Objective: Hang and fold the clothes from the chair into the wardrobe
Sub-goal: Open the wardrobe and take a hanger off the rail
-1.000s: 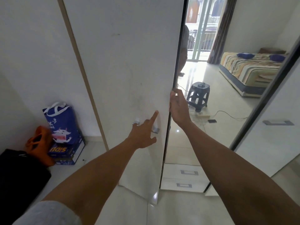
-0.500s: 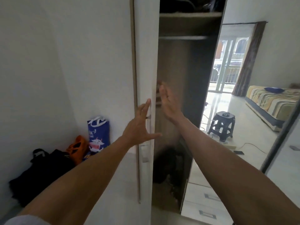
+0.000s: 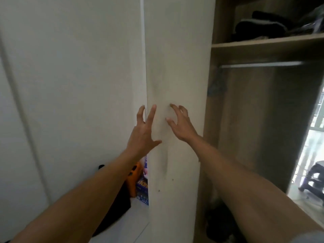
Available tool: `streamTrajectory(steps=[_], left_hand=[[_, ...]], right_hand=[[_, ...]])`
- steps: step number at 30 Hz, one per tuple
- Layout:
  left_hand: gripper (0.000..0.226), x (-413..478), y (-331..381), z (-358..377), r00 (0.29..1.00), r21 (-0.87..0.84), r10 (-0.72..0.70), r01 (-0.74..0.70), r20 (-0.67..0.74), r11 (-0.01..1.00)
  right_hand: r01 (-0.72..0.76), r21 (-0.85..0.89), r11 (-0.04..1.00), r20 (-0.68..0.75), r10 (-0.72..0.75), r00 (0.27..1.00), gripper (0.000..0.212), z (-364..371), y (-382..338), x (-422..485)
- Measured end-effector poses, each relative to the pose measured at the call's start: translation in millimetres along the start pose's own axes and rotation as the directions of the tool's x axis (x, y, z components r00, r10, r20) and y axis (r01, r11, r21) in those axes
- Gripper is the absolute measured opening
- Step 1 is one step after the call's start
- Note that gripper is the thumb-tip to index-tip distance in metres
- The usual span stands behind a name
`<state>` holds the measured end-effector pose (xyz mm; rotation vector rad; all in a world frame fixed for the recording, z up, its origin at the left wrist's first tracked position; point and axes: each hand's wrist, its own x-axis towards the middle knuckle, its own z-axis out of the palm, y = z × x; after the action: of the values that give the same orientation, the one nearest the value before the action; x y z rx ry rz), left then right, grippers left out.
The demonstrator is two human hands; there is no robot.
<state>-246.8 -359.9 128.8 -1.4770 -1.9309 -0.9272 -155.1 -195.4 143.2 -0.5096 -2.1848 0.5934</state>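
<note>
The tall white wardrobe door has swung wide open, so its inner face now shows. The left hand has left the door's handle and now spreads across the door's left edge. The right hand has let go of that edge, and its fingertips now touch the inner face. Right of the door, the wooden shelf and metal rail have come into view.

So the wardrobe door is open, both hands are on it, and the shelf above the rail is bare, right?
Not quite. The shelf above the rail is not bare: dark clothes lie on it, as the head view shows. The rest holds: the wardrobe door is open, and the left hand and right hand touch it.
</note>
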Motion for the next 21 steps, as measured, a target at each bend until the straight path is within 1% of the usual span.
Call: streamTrajectory(steps=[3, 5, 7, 9, 11, 13, 15, 16, 18, 21], left_hand=[[0.142, 23, -18, 1, 0.998, 0.140, -0.040, 0.046, -0.039, 0.989], [0.139, 36, -26, 6, 0.994, 0.273, -0.100, 0.109, -0.045, 0.956], [0.138, 47, -32, 12, 0.985, 0.361, -0.158, 0.174, -0.075, 0.916], [0.143, 57, -33, 16, 0.979, 0.438, -0.178, 0.206, -0.103, 0.875], [0.149, 66, -31, 19, 0.985, 0.586, -0.147, 0.170, -0.088, 0.792], [0.152, 73, -26, 19, 0.992, 0.722, -0.121, 0.106, -0.031, 0.683], [0.149, 79, -19, 23, 0.992, 0.808, -0.123, 0.050, 0.028, 0.587], [0.146, 82, -15, 26, 0.991, 0.830, -0.124, 0.029, 0.049, 0.557], [0.142, 88, -6, 32, 0.991, 0.836, -0.123, 0.016, 0.062, 0.549], [0.141, 98, 13, 44, 0.991, 0.796, -0.104, -0.004, 0.083, 0.605]], right_hand=[[-0.026, -0.101, 0.995, 0.074, 0.033, 0.997, 0.073, 11, 14, 22], [-0.012, -0.153, 0.988, 0.120, 0.030, 0.992, 0.082, 16, 26, 35], [0.009, -0.167, 0.986, 0.118, 0.011, 0.993, 0.086, 20, 39, 49], [0.046, -0.170, 0.984, 0.079, -0.032, 0.996, 0.089, 23, 51, 59], [0.095, -0.178, 0.980, 0.045, -0.088, 0.995, 0.092, 25, 62, 66], [0.151, -0.193, 0.970, 0.028, -0.148, 0.989, 0.092, 28, 72, 69], [0.191, -0.207, 0.960, 0.014, -0.192, 0.981, 0.093, 30, 78, 71], [0.207, -0.200, 0.958, 0.007, -0.210, 0.978, 0.093, 30, 80, 70], [0.237, -0.177, 0.955, 0.000, -0.240, 0.971, 0.092, 28, 84, 70], [0.293, -0.111, 0.950, 0.024, -0.293, 0.956, 0.088, 12, 94, 74]])
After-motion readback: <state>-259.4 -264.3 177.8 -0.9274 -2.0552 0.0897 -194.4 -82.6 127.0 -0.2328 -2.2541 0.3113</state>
